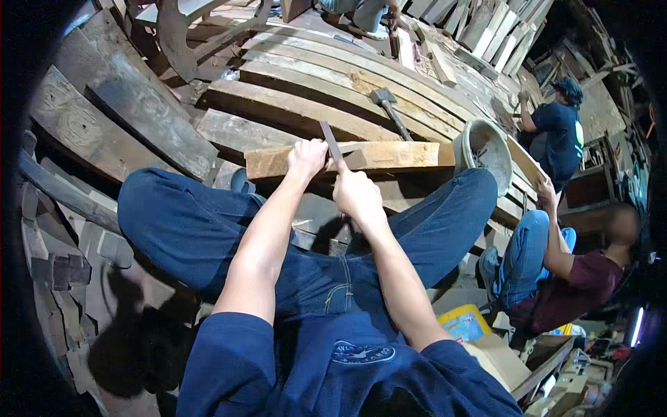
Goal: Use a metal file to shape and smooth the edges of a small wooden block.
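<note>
A light brown wooden block (396,154) lies crosswise in front of me, between my bent knees. My right hand (358,198) is closed around the near end of a flat, dark metal hand tool (329,139), like a file or chisel. Its narrow blade slants up and away over the block. My left hand (308,156) is closed right beside the blade, over the block's left part; what its fingers grip is hidden. Beyond the block, a hammer (384,101) with a broad head lies on the planks.
A grey bucket (499,156) stands by my right knee. Long timber planks (299,108) stretch ahead, and thick boards (139,104) lie left. A person in maroon (577,285) sits at right holding a board; another in dark blue (559,132) works farther off. A yellow container (464,323) is lower right.
</note>
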